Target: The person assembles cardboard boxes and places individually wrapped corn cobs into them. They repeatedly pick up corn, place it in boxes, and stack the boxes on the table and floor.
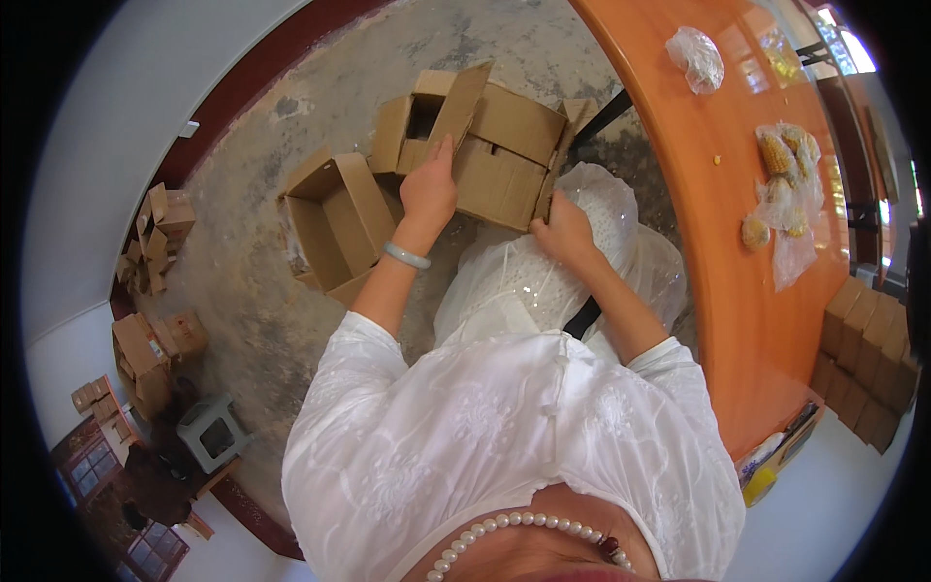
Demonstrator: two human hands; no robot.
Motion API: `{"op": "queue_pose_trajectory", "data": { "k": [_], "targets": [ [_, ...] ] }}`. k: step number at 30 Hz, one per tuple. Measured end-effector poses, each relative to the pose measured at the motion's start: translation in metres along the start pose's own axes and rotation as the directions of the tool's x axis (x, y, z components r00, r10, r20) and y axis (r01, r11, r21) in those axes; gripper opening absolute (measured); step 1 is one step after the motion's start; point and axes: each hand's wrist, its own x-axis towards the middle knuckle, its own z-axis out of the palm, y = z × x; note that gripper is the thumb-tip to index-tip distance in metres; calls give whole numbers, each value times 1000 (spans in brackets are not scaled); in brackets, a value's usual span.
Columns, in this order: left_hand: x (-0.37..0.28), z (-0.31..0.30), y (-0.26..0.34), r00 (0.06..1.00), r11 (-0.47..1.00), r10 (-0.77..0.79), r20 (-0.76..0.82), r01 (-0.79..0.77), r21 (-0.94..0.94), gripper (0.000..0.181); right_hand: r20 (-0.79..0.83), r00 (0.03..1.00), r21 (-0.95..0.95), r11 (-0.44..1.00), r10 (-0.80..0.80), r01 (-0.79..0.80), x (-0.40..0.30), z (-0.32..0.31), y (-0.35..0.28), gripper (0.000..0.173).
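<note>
A brown cardboard box (509,164) is held in front of my knees, its face with meeting flaps turned up towards me. My left hand (430,188) grips the raised flap (463,102) on the box's left side. On the near right corner, my right hand (566,229) has its fingers closed around the edge of a side flap (555,171). Just left of the held box, another open cardboard box (336,218) stands on the floor. Part of a further carton (393,134) shows behind the raised flap; whether it belongs to the held box I cannot tell.
An orange table (676,145) runs along my right, bearing corn cobs in plastic bags (789,171) and a crumpled plastic bag (696,60). Stacked cartons (865,356) stand beyond it. More cardboard boxes (156,233) and a grey plastic stool (212,435) are at left.
</note>
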Motion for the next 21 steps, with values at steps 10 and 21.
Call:
{"op": "queue_pose_trajectory", "data": {
  "k": [10,21],
  "targets": [
    [29,-19,14,989,1000,-11,148,8,18,59,122,952,194,933,282,-302,34,-21,10,49],
    [62,-28,-102,986,991,115,118,-122,54,38,92,995,295,954,31,-57,-15,62,-57,38]
  ]
}}
